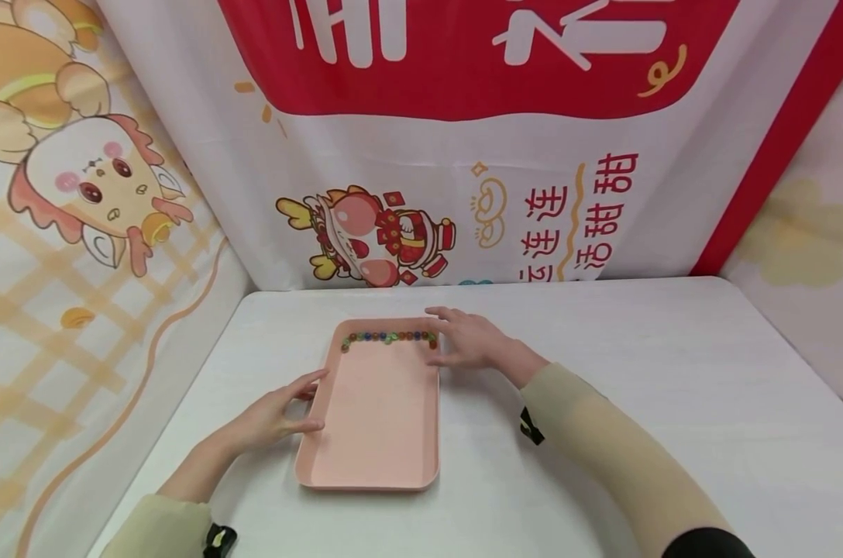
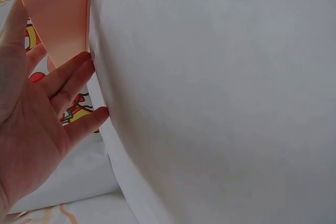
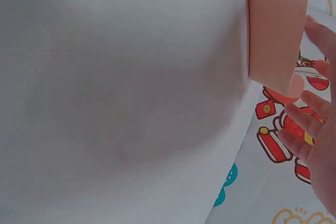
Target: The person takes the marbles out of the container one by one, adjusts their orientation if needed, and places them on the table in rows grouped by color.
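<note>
A pink rectangular tray (image 1: pixel 373 418) lies on the white table. Small round marbles (image 1: pixel 400 336) in green, blue and brown-red run in a row along its far end, with a few at the row's ends set nearer. At the tray's left side my left hand (image 1: pixel 271 415) has its fingers spread, thumb at the rim; in the left wrist view its fairly straight fingertips (image 2: pixel 86 59) reach the tray's side and the table edge. By the far right corner is my right hand (image 1: pixel 470 341), fingers apart and holding nothing. Whether its thumb touches the rim, I cannot tell.
The white table (image 1: pixel 603 434) extends right of the tray and in front of it. Behind its far edge hangs a printed white and red cloth (image 1: pixel 407 147). A patterned cloth wall (image 1: pixel 94 310) borders the left side.
</note>
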`<state>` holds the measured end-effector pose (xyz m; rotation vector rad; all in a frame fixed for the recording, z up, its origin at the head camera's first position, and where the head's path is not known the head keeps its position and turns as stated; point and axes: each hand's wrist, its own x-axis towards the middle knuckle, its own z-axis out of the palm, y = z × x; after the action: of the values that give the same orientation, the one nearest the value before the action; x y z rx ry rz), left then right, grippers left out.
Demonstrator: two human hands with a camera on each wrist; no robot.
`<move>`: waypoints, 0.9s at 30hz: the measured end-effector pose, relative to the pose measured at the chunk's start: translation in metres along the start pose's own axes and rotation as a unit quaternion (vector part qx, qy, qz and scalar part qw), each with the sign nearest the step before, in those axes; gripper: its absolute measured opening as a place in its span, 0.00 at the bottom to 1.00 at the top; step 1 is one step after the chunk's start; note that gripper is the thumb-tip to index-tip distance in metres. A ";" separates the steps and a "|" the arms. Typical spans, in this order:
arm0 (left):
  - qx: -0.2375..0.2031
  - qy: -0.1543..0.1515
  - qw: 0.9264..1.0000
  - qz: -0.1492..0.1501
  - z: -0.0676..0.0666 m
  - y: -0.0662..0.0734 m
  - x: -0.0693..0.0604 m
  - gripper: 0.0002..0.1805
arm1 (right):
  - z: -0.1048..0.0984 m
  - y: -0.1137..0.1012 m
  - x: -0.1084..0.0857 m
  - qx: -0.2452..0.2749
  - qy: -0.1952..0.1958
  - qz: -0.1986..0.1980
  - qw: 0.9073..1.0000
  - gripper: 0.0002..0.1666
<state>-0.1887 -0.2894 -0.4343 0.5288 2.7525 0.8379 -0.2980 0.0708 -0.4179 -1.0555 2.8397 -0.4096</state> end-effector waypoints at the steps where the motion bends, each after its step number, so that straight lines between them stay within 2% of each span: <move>1: -0.002 -0.001 1.000 -0.001 0.000 0.000 0.000 0.47 | 0.000 0.000 0.002 0.005 -0.003 -0.001 1.000 0.41; 10: -0.005 -0.001 1.000 -0.010 0.002 -0.003 -0.001 0.48 | -0.003 -0.004 0.019 0.031 -0.043 0.010 0.999 0.31; 18: -0.007 -0.002 1.000 -0.015 0.003 -0.002 -0.001 0.48 | -0.003 -0.004 0.027 0.058 -0.075 0.058 0.994 0.17; 24: -0.007 -0.003 1.000 -0.020 0.002 0.001 -0.003 0.48 | -0.001 -0.002 0.028 0.102 -0.089 0.095 0.986 0.17; 27: -0.009 -0.002 1.000 -0.024 0.002 0.001 -0.003 0.48 | 0.000 -0.001 0.029 0.106 -0.095 0.108 0.984 0.17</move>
<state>-0.1845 -0.2886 -0.4349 0.4597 2.7395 0.8498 -0.3191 0.0508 -0.4173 -0.6990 2.6332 -0.5459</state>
